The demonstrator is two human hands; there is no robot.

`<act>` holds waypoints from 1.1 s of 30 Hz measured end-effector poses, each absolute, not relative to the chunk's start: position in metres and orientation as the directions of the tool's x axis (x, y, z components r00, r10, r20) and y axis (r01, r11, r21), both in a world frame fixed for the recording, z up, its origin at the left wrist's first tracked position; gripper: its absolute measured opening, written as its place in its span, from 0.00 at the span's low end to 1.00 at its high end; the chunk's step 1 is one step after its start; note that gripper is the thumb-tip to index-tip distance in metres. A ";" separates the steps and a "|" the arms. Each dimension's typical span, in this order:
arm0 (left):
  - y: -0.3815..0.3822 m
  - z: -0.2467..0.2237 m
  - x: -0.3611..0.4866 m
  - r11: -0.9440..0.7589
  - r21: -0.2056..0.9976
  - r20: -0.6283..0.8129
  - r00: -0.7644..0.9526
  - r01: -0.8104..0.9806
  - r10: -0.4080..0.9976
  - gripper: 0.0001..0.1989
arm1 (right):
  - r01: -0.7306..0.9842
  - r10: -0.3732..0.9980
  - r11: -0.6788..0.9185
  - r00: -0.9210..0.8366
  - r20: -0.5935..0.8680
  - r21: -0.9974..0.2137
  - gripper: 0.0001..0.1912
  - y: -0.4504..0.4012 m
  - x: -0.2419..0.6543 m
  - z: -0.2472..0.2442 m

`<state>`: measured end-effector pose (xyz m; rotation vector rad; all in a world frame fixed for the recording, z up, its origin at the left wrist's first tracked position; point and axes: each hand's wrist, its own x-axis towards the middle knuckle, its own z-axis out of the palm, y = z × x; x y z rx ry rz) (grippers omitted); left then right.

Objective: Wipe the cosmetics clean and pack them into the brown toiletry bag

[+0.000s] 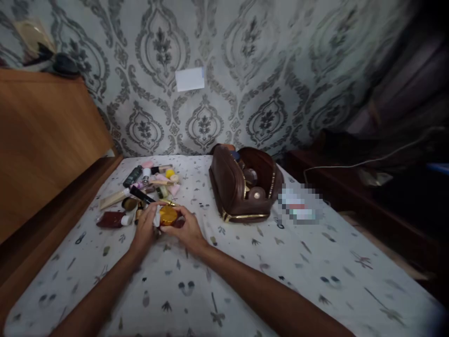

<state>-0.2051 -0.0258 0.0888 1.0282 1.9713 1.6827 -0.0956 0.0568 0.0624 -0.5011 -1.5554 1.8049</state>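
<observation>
A round, shiny amber-yellow container (168, 215) sits between my two hands above the near edge of a cosmetics pile. My right hand (189, 228) curls around its right side, with the thumb below and the fingers on top. On the other side, my left hand (146, 223) grips it too, a small whitish piece (156, 217) showing by the fingers. Close to my left hand lie a dark red bottle (111, 219) with a white cap, a black tube (141, 194) and a small brown bottle (139, 213).
An unzipped brown leather bag (228, 187) stands right of my hands, with items inside. Beyond it is a blurred-out pack (298, 206). Several cosmetics, including a beige tube (114, 199) and a dark grey bottle (133, 176), lie on the patterned sheet (245, 271). A wooden panel (45, 140) borders the left.
</observation>
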 end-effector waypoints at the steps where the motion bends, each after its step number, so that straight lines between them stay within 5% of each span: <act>1: -0.026 0.088 -0.204 0.026 0.947 0.201 -0.654 0.321 0.730 0.19 | -0.245 0.722 -0.041 -0.678 0.141 -0.969 0.26 0.058 -0.096 0.062; 7: -0.028 0.082 -0.199 -0.054 0.870 0.345 -0.525 0.491 0.778 0.17 | -0.243 0.728 -0.044 -0.672 0.136 -0.969 0.21 0.066 -0.098 0.057; 14: -0.023 0.079 -0.207 0.010 0.999 -0.032 -0.638 -0.037 0.769 0.21 | -0.295 0.651 -0.176 -0.750 0.113 -0.939 0.26 0.068 -0.101 0.053; 19: -0.021 0.075 -0.214 0.038 0.992 -0.104 -0.597 -0.122 0.796 0.23 | -0.320 0.659 -0.265 -0.749 0.071 -0.909 0.28 0.069 -0.101 0.051; 26: -0.026 0.072 -0.213 -0.024 0.998 0.058 -0.610 0.064 0.790 0.18 | -0.386 0.694 -0.305 -0.716 0.074 -0.871 0.19 0.071 -0.106 0.042; 33: -0.030 0.080 -0.212 -0.043 0.942 0.236 -0.565 0.333 0.791 0.15 | -0.327 0.613 -0.363 -0.789 0.040 -0.872 0.25 0.067 -0.104 0.046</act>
